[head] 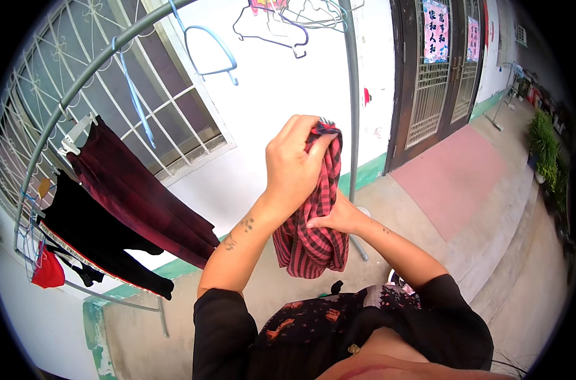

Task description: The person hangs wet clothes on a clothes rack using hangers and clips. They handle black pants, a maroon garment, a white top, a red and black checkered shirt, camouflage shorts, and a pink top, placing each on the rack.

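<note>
A red-and-black checked garment (pixel 312 251) hangs bunched in front of me, its folds drooping below my hands. My left hand (pixel 292 159) pinches its gathered top, where a bit of striped edge pokes out above the fingers. Lower down, my right hand (pixel 342 216) grips the cloth from the right side. The thumb lies across the front, and the other fingers are hidden behind the fabric. Whether the garment is a shirt or something else cannot be made out.
A grey metal clothes rack (pixel 98 57) arches at left, bearing dark red trousers (pixel 140 185), black trousers (pixel 98 228) and a red garment (pixel 49 270). Blue hangers (pixel 212 50) hang above. The rack's upright pole (pixel 352 104) stands behind the garment. Double doors (pixel 435 85) and potted plants (pixel 544 142) are at right.
</note>
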`<action>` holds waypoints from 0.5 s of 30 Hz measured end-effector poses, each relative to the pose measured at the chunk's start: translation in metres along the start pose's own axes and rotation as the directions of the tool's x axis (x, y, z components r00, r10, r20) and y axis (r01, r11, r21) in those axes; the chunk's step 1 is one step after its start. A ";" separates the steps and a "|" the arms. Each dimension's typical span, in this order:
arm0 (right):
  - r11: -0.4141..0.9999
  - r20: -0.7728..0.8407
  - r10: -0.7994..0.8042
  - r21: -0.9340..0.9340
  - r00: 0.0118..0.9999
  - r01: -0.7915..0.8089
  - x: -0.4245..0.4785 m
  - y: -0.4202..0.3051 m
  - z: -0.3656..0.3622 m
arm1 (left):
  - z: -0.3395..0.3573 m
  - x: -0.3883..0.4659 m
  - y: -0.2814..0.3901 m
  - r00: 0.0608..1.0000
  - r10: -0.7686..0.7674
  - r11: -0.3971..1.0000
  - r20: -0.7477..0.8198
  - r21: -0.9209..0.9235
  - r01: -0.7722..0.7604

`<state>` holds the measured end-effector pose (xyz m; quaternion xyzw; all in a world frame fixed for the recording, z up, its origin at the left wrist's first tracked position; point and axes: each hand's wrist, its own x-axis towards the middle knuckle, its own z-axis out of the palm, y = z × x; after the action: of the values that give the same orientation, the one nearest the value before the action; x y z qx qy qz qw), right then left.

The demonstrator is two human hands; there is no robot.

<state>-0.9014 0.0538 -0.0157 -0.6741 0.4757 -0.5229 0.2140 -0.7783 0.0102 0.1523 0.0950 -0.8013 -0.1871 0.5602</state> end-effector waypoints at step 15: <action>0.914 -0.845 0.161 0.323 0.511 0.247 0.021 -0.178 -0.133 | 0.096 -0.033 0.030 0.855 -0.295 0.776 0.427 -0.415 0.475</action>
<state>-0.9478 0.1446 0.1831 -0.2788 0.3824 -0.8780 0.0713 -0.8550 0.0677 0.1071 0.0753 -0.7697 -0.5166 0.3676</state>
